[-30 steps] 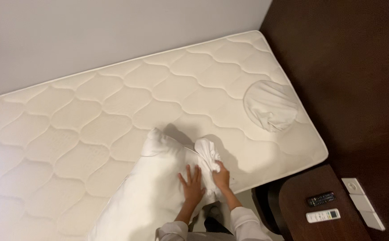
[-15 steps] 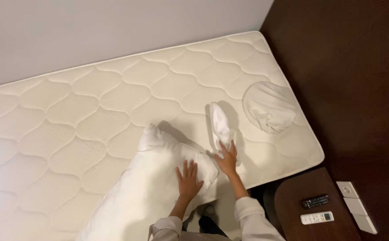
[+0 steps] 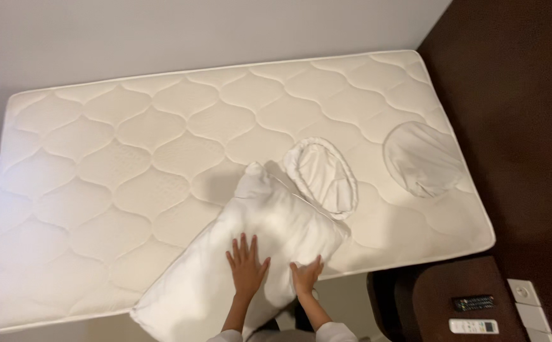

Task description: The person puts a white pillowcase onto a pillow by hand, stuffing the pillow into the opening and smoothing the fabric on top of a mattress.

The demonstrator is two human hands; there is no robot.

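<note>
A bare quilted cream mattress (image 3: 130,164) fills most of the view. On its near edge lies a long white pillow (image 3: 225,278), set at a slant. My left hand (image 3: 246,265) rests flat on the pillow's middle with the fingers spread. My right hand (image 3: 305,276) presses the pillow's right end, fingers apart. Just beyond that end a white pillowcase (image 3: 322,175) lies in a crumpled oval on the mattress. A second bundled white cloth (image 3: 423,158) sits near the mattress's right edge.
A dark wooden wall panel (image 3: 517,126) runs along the right. A dark bedside table (image 3: 441,304) at the lower right holds a black remote (image 3: 474,303) and a white remote (image 3: 473,326). White wall switches (image 3: 529,304) are beside it. A pale wall (image 3: 162,38) lies beyond the mattress.
The pillowcase has left my right hand and now lies on the mattress beyond the pillow. My right hand has moved back onto the pillow's end. The view has shifted to show the whole mattress.
</note>
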